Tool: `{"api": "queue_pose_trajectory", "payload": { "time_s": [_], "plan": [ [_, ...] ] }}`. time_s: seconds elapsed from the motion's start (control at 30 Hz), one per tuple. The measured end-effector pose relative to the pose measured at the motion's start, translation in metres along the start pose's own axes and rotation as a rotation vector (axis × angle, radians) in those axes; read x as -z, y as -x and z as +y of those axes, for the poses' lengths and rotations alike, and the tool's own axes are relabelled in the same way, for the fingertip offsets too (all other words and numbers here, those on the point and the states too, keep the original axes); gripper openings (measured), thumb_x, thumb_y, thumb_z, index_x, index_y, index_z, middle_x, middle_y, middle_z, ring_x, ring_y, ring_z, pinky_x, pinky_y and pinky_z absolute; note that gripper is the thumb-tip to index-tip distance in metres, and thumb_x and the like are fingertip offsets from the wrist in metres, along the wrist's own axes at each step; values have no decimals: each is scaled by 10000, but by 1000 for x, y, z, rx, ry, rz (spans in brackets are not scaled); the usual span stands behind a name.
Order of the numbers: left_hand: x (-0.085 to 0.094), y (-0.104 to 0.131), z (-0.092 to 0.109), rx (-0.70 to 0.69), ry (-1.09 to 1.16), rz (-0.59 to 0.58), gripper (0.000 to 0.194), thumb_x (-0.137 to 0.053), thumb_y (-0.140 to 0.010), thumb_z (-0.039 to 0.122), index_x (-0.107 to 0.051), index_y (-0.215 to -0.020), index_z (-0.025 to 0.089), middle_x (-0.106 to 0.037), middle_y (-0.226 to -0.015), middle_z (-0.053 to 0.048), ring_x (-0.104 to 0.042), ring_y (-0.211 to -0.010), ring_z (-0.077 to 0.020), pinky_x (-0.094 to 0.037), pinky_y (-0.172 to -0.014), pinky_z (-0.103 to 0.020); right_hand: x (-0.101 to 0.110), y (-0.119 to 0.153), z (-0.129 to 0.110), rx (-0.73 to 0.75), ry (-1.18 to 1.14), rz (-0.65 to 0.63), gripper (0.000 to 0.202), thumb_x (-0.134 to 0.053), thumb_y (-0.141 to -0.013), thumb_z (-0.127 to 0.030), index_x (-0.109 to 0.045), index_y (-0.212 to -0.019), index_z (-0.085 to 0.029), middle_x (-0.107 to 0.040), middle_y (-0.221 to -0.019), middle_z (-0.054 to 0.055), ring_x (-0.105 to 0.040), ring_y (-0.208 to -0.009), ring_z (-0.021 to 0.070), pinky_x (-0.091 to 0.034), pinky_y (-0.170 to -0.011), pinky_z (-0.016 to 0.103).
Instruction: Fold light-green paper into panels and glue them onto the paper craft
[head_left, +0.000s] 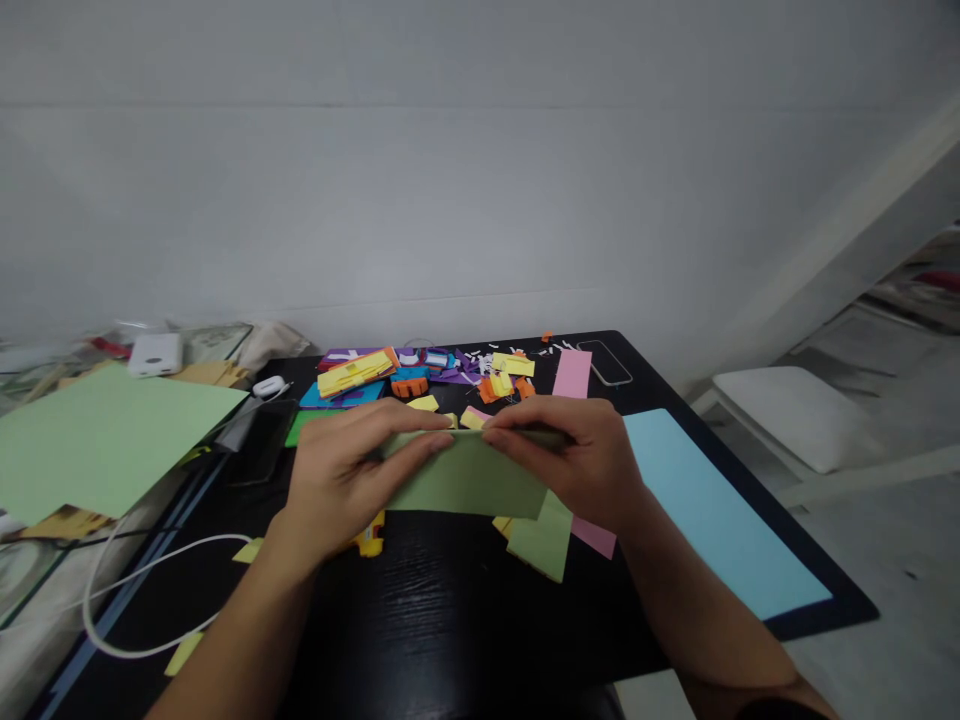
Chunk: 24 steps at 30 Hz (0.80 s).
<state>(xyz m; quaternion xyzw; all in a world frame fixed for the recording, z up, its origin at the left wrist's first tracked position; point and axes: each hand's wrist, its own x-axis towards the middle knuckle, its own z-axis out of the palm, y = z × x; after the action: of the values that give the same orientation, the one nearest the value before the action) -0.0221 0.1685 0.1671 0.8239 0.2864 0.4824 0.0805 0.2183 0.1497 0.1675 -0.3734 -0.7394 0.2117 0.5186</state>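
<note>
A strip of light green paper (pixel 465 480) hangs between my two hands above the black table. My left hand (pixel 352 460) pinches its top edge between thumb and forefinger, left of the middle. From the other side, my right hand (pixel 574 450) pinches the same edge, with its fingertips a short way from the left ones. The edge looks folded over along the top. Below and right of the strip lies a smaller green paper piece (pixel 546 545), and a pink paper strip (pixel 573 374) shows beyond my right hand. Something yellow (pixel 370 537) is partly hidden behind my left hand.
A light blue sheet (pixel 727 520) covers the table's right side. At the back lie coloured paper scraps (pixel 465 370), a yellow folded stack (pixel 356 374) and a phone-shaped outline (pixel 606 362). A white cable (pixel 97 600) loops at left, near a large green sheet (pixel 112 430).
</note>
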Motion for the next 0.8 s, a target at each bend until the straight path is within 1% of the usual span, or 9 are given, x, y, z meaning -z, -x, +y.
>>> {"api": "queue_pose_trajectory", "payload": {
  "time_s": [0.13, 0.23, 0.3, 0.37, 0.43, 0.57, 0.63, 0.73, 0.8],
  "plan": [
    [-2, 0, -1, 62, 16, -19, 53, -780, -940, 233, -786, -984, 263, -826, -903, 27, -757, -757, -105, -580, -702, -221, 0, 0, 1, -39, 11, -36, 63, -774, -943, -273, -822, -905, -257, -815, -824, -25, -728, -715, 120, -537, -662, 235],
    [-2, 0, -2, 126, 9, -27, 38, -773, -944, 260, -798, -968, 275, -827, -896, 33, -750, -746, -109, -564, -676, -219, 3, -3, 3, -105, 3, -52, 89, -784, -933, -287, -820, -864, -244, -798, -784, -28, -700, -692, 112, -503, -634, 233],
    [-2, 0, -2, 199, 7, -25, 37, -772, -941, 293, -804, -945, 277, -820, -862, 36, -725, -696, -108, -537, -618, -219, 7, -5, 5, -163, -28, -63, 121, -788, -923, -299, -813, -827, -231, -776, -743, -29, -663, -652, 105, -467, -583, 233],
    [-2, -1, -3, 287, 16, -21, 75, -775, -930, 338, -806, -913, 271, -805, -820, 36, -680, -629, -103, -492, -549, -223, 10, -7, 8, -210, -77, -77, 147, -787, -916, -314, -804, -804, -220, -751, -714, -28, -622, -616, 98, -432, -541, 233],
    [-1, -3, -4, 366, 54, -37, 125, -771, -921, 373, -798, -881, 258, -791, -802, 28, -653, -613, -105, -472, -530, -229, 13, -8, 12, -241, -111, -95, 169, -780, -915, -328, -794, -794, -210, -731, -701, -27, -594, -599, 94, -412, -526, 234],
    [1, -10, -5, 437, 144, -170, 214, -713, -939, 383, -760, -803, 226, -770, -781, 8, -662, -675, -125, -502, -591, -236, 11, -9, 16, -260, -73, -133, 208, -767, -925, -348, -786, -779, -200, -713, -688, -20, -569, -598, 94, -409, -544, 244],
    [1, -12, -6, 454, 156, -235, 220, -703, -939, 387, -766, -806, 224, -775, -792, 1, -676, -701, -133, -511, -608, -233, 7, -8, 17, -257, -53, -137, 216, -773, -924, -361, -792, -781, -200, -723, -695, -13, -578, -610, 99, -424, -561, 250],
    [0, -12, -6, 472, 175, -313, 203, -705, -945, 403, -801, -868, 242, -796, -828, 0, -693, -723, -136, -516, -610, -221, 1, -6, 18, -265, -83, -145, 190, -789, -914, -372, -811, -821, -209, -762, -741, 0, -635, -655, 115, -469, -599, 258],
    [0, -12, -6, 450, 183, -331, 205, -703, -949, 401, -805, -865, 245, -796, -812, -2, -696, -709, -137, -516, -592, -218, -1, -4, 19, -285, -115, -145, 172, -816, -888, -382, -820, -849, -215, -788, -781, 11, -677, -693, 132, -508, -628, 268]
  ]
}}
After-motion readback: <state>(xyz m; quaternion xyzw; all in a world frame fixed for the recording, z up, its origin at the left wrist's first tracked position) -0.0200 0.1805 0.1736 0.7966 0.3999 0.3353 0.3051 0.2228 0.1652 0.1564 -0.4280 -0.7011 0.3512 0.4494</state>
